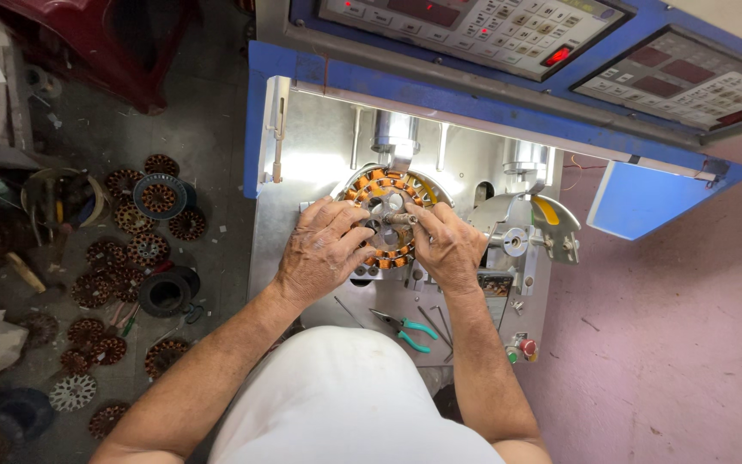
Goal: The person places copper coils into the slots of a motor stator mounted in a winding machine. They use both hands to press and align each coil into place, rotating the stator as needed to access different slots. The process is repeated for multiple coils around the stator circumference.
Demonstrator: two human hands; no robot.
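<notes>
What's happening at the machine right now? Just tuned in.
A person stands at a blue-framed winding machine, both hands on a round stator with orange copper coils mounted on its metal plate. The left hand covers the stator's left side; the right hand presses its right side, fingers near the centre shaft. Green-handled pliers lie on the plate's front. Many wound stators lie on the floor to the left.
</notes>
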